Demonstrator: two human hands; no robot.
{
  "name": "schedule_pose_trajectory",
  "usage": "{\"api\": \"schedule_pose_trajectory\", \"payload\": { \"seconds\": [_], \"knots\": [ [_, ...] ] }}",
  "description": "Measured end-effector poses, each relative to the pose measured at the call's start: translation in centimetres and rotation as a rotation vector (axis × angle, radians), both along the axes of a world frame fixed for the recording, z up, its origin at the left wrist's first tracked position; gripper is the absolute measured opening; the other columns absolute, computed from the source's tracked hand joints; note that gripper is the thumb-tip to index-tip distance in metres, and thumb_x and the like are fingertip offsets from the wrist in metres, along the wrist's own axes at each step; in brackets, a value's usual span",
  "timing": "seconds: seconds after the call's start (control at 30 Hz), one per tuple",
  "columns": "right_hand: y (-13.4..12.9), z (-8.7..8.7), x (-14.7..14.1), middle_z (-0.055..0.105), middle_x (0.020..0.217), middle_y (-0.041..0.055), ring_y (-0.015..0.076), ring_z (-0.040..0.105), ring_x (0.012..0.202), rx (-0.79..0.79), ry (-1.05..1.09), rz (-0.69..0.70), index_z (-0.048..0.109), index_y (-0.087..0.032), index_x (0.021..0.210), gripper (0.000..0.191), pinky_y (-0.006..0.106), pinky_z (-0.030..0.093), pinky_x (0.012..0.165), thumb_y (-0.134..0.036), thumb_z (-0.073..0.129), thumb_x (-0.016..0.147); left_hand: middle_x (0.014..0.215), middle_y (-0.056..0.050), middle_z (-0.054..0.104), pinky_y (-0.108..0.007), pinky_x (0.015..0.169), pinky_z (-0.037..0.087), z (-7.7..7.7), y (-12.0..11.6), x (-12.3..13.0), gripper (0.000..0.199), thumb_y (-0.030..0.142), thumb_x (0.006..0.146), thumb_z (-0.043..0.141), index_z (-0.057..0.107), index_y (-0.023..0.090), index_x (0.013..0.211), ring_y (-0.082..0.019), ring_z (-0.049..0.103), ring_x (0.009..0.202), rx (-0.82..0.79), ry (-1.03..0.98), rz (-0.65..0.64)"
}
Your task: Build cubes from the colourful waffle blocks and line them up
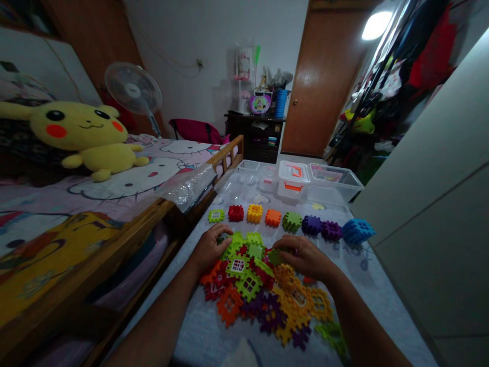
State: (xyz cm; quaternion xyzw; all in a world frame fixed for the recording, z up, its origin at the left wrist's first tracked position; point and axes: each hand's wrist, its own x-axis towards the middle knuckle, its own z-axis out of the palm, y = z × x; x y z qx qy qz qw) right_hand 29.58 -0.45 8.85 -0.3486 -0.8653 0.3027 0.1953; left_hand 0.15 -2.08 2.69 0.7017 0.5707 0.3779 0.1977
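Several flat, notched plastic pieces lie in a mixed pile, with a green windowed piece (pixel 248 285), an orange piece (pixel 229 304), a purple piece (pixel 272 312) and a yellow piece (pixel 298 295) among them. My left hand (pixel 211 246) is at the pile's upper left edge, fingers curled by green pieces. At the upper right, my right hand (pixel 303 254) has its fingers closed on a green piece (pixel 274 257). Beyond both hands runs a row of stacked pieces, from a light green one (pixel 216 215) at left through a red stack (pixel 236 213) to a blue stack (pixel 358 231) at right.
Clear plastic boxes, one with a lid and orange handle (pixel 293 176), stand at the table's far end. A bed with a wooden rail (pixel 153 224) borders the left side, bearing a yellow plush toy (pixel 95 137). A pale cabinet (pixel 431 204) rises at right.
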Motion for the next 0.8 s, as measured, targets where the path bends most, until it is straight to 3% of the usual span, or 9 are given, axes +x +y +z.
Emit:
{"api": "schedule_pose_trajectory", "payload": {
  "seconds": [0.13,0.23,0.37,0.47,0.6,0.8],
  "knots": [
    [0.0,-0.3,1.1,0.05,0.061,-0.0054,0.0107,0.045,0.054,-0.109,0.036,-0.179,0.059,-0.019,0.107,0.025,0.022,0.035,0.051,-0.021,0.047,0.085,0.105,-0.006,0.066,-0.04,0.097,0.044,0.5,-0.2,0.4,0.017,0.028,0.08,0.055,0.066,0.021,0.092,-0.022,0.059,0.104,0.032,0.028,0.032],
    [-0.1,-1.3,1.8,0.05,0.062,-0.005,0.0114,0.047,0.055,-0.161,0.015,-0.239,0.058,-0.019,0.103,0.022,0.022,0.036,0.051,-0.02,0.048,0.084,0.109,-0.007,0.066,-0.042,0.1,0.041,1.8,-0.8,1.3,0.019,0.028,0.081,0.056,0.066,0.021,0.096,-0.023,0.056,0.108,0.047,0.062,-0.001],
    [-0.8,-2.3,2.5,0.063,0.088,0.0042,0.0164,0.059,0.075,-0.082,-0.089,-0.265,0.058,-0.018,0.108,0.032,0.028,0.046,0.065,-0.016,0.053,0.077,0.115,-0.008,0.065,-0.042,0.102,0.038,4.2,-1.5,3.3,0.027,0.027,0.078,0.063,0.066,0.021,0.104,-0.024,0.053,0.113,0.01,0.143,-0.187],
    [-1.3,-2.9,2.8,0.058,0.117,0.0105,0.0234,0.057,0.103,-0.013,-0.094,-0.201,0.054,-0.019,0.122,0.052,0.036,0.047,0.087,-0.018,0.063,0.071,0.123,-0.009,0.062,-0.042,0.103,0.037,5.1,-1.5,4.6,0.042,0.027,0.072,0.069,0.062,0.022,0.114,-0.026,0.051,0.117,-0.058,0.223,-0.322],
    [-1.3,-3.5,3.0,0.054,0.127,0.0115,0.0276,0.047,0.12,0.022,-0.094,-0.163,0.051,-0.02,0.129,0.063,0.044,0.038,0.102,-0.018,0.067,0.068,0.126,-0.009,0.06,-0.042,0.102,0.036,4.9,-0.6,5.4,0.053,0.026,0.067,0.071,0.06,0.023,0.119,-0.028,0.05,0.119,-0.102,0.311,-0.392],
    [-1.0,-3.8,2.6,0.054,0.119,0.0112,0.0264,0.049,0.114,0.016,-0.114,-0.19,0.054,-0.018,0.122,0.055,0.042,0.04,0.1,-0.017,0.066,0.069,0.113,-0.01,0.065,-0.04,0.094,0.04,4.4,0.2,6.0,0.045,0.023,0.068,0.067,0.062,0.022,0.113,-0.029,0.056,0.107,-0.164,0.455,-0.363]
  ]
}}
